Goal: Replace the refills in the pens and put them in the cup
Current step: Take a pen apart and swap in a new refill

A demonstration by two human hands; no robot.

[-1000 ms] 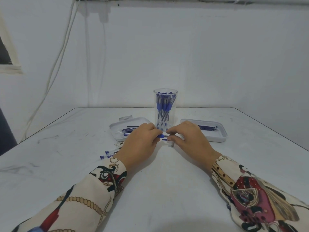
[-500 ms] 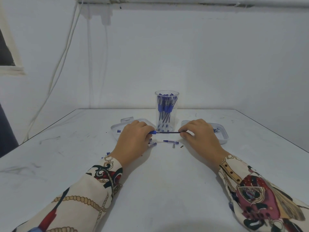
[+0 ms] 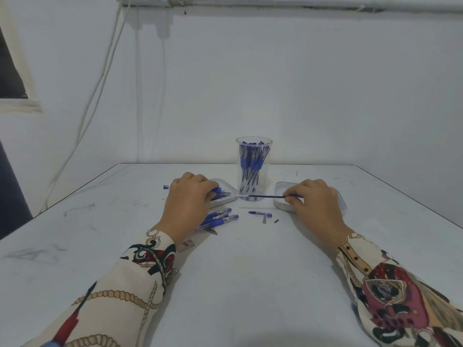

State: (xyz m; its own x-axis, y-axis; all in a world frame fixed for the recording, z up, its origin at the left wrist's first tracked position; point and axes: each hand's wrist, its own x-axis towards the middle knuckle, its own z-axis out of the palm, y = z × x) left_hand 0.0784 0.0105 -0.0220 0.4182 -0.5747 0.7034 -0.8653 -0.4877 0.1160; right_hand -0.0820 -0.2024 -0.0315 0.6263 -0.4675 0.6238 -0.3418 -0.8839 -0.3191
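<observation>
A white counter (image 3: 238,284) runs up to a bare white wall, and we work near its far edge. Our right hand (image 3: 314,204) pinches one end of a thin dark refill (image 3: 266,196), which lies level and points left, its free end reaching in front of the foot of the cup (image 3: 253,169). Our left hand (image 3: 189,199) curls around a pen barrel (image 3: 217,190) with a blue grip, holding it over the left tray (image 3: 225,200). The refill is fully clear of the barrel, with a gap between them.

Just beyond the right hand sits the right tray (image 3: 280,204); what it holds is hidden by the hand. On the counter between the hands lie a blue cap (image 3: 260,213) and a small grey tip (image 3: 264,219). Near the left wrist rest a few more pens (image 3: 220,218).

The clear cup, at the far middle, already stands well filled with finished pens. We judge the job mostly done: this pen needs its refill and tip fitted, and the loose pens remain.
</observation>
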